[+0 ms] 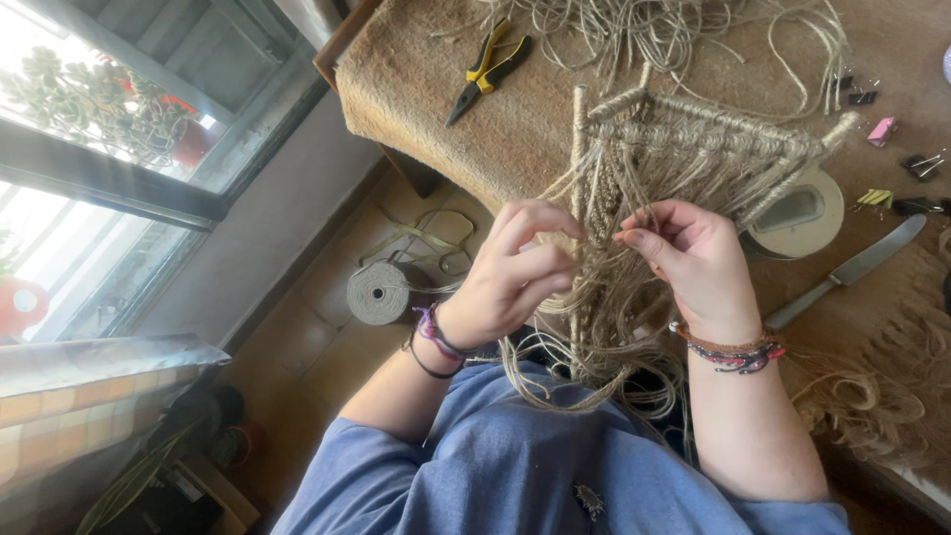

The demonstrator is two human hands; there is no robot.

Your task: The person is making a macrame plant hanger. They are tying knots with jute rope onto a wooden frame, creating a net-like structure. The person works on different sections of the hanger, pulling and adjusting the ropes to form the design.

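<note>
Covering most of the view, the brown cloth-covered table (436,89) carries the whole job, with a heap of loose jute strands (684,30) at its far side and a frayed bundle hanging off the near right edge. On it lies the work itself, a twine-wrapped frame (693,134) whose hanging cords (604,297) spill over the table edge toward the person's lap. The left hand (515,282) is curled, its fingers pinched on a few of these cords just beside the frame's upright post; the right hand (693,258) faces it, fingertips narrowed on a neighbouring strand. The step appears to be knotting or weaving one cord among the others, partway down the frame. The next move likely calls for drawing the held strand through and tightening it evenly without tangling its neighbours. Smaller things surround this: a spool of twine (381,292) on the floor, a knife (852,269), yellow-handled pliers (487,69), and binder clips (926,163).
</note>
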